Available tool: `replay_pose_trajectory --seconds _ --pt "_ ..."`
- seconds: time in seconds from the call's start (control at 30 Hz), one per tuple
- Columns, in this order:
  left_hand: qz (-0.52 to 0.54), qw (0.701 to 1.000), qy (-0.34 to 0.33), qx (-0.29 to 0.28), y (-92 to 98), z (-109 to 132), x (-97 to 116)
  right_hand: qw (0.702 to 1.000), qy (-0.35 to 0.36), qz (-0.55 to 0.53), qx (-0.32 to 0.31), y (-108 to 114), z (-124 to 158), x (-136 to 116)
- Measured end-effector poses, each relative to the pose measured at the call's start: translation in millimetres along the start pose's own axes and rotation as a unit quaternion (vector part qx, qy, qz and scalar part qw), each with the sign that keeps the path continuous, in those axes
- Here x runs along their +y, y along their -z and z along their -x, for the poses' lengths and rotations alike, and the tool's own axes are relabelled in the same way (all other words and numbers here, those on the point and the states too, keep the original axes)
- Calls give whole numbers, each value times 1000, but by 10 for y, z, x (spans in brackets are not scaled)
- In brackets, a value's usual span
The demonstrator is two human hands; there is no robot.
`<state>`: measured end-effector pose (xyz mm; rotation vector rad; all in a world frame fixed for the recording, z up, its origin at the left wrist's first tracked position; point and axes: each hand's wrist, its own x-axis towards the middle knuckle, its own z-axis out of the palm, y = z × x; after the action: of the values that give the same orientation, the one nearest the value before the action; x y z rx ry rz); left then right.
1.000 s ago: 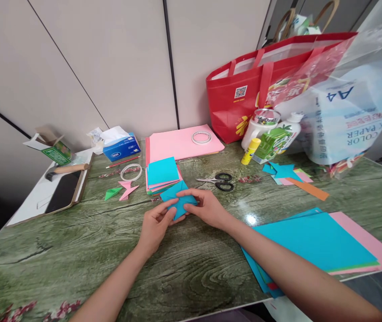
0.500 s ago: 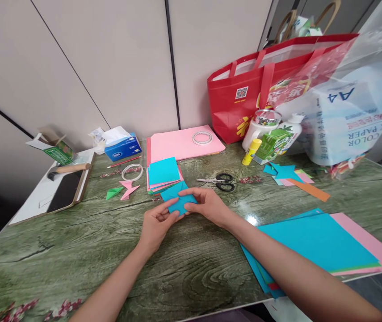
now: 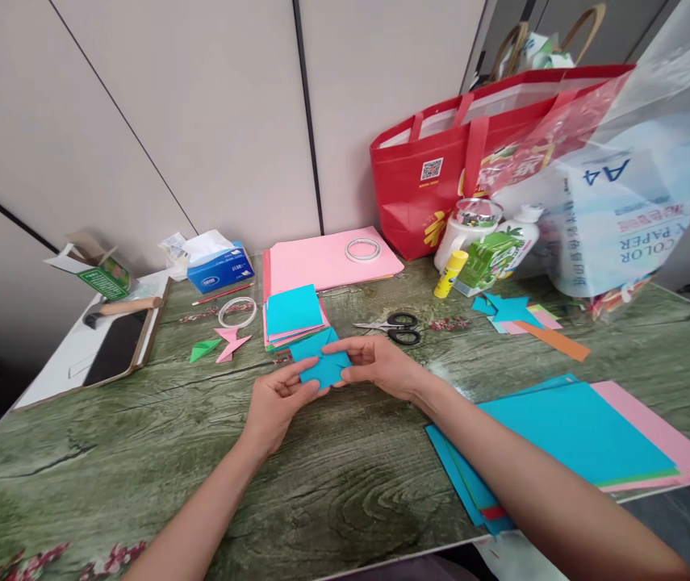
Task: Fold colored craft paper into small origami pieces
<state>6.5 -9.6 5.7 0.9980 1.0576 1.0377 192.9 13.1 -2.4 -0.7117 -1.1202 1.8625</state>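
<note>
1. My left hand [image 3: 277, 403] and my right hand [image 3: 382, 367] both pinch the small folded blue paper piece [image 3: 322, 369], low over the green wood-pattern table [image 3: 108, 460].
2. The piece lies between them, the left hand at its near edge and the right hand at its far-right edge.

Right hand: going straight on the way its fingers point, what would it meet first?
First the folded blue paper the right hand holds; beyond that, probably the stack of paper squares, but depth is unclear.
</note>
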Motion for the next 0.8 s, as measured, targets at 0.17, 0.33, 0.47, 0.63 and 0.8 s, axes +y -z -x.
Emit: replay_pose_trajectory --seconds 0.17,0.33,0.47,0.63,0.8 --pt "-16 1000 0 -12 25 -25 11 1000 -1 14 -13 24 -2 -20" --pt "-31 999 -1 -16 9 -14 25 1000 -19 -2 -11 62 6 -32" --pt "-20 1000 13 -16 8 5 35 999 -26 -25 -34 73 19 -47" --pt "8 1000 15 -18 -5 14 52 999 -31 -34 -23 65 15 -51" --pt "16 999 16 -26 -14 14 67 999 -31 -32 -20 66 8 -43"
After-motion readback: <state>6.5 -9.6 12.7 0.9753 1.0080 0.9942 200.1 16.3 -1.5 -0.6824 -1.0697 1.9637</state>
